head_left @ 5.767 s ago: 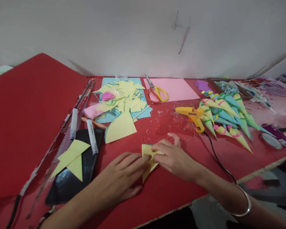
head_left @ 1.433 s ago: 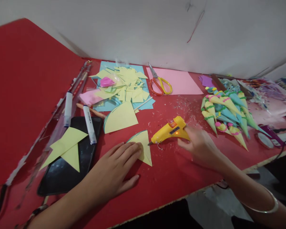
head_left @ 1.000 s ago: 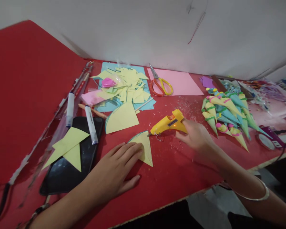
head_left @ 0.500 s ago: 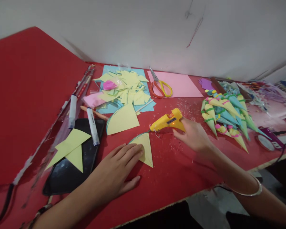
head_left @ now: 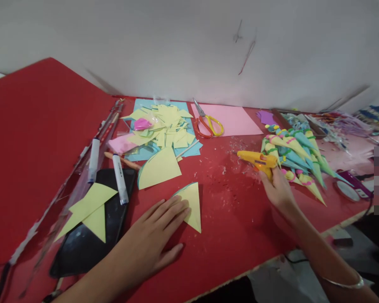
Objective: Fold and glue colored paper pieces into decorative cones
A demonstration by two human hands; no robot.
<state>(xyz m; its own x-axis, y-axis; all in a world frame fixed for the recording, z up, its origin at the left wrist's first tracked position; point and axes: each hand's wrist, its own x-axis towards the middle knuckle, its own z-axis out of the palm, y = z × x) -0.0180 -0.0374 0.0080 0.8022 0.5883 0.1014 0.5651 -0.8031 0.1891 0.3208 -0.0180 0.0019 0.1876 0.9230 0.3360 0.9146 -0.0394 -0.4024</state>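
Observation:
My left hand [head_left: 164, 223] lies flat with its fingers stretched out, pressing a yellow quarter-circle paper piece [head_left: 194, 206] onto the red table. The fingers cover the left part of that paper. To the right, my right hand [head_left: 279, 191] is wrapped round the handle of a yellow hot glue gun [head_left: 257, 160], whose nozzle points left, away from the paper. A second yellow paper piece [head_left: 161, 168] with a blue-green curved edge lies just beyond my left hand. Beside the glue gun rests a pile of yellow and blue paper cones [head_left: 293, 147] with coloured trim.
Yellow paper scraps [head_left: 172, 128] cover a blue sheet at the back. Scissors [head_left: 210, 126] lie on a pink sheet [head_left: 236, 120]. Markers [head_left: 120, 179] and a black tray-like object [head_left: 78, 252] with yellow pieces sit left. A roll of tape [head_left: 349, 191] is far right.
My right hand has carried the glue gun to the right, away from the yellow paper's edge. My left hand stays on the paper. The camera view has tilted slightly upward.

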